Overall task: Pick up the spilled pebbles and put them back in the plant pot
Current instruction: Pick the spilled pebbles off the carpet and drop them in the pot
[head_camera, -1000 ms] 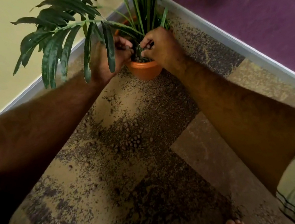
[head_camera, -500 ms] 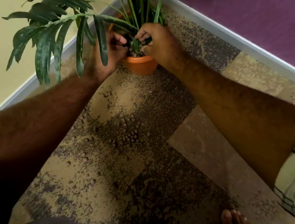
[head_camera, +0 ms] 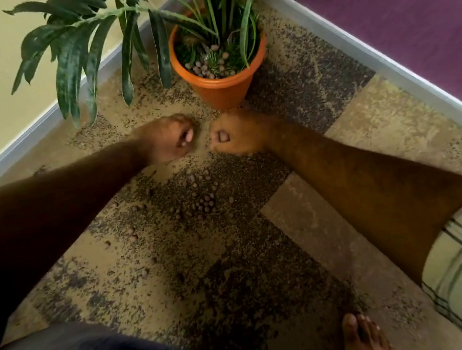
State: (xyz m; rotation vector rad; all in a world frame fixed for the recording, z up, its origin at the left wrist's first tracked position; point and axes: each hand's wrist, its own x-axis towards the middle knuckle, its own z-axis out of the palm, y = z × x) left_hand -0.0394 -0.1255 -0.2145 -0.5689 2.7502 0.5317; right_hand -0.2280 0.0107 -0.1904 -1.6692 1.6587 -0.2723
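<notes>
Your left hand [head_camera: 167,139] and right hand [head_camera: 236,134] hover side by side, nearly touching, above the carpet [head_camera: 380,124]. The fingers [head_camera: 185,135] of both are curled in loosely; I cannot tell whether they hold anything. Just beyond your fingers stands the orange plant pot [head_camera: 220,87], with pebbles already inside. The spilled pebbles [head_camera: 202,202] lie scattered on the carpet just short of your fingers, toward you.
</notes>
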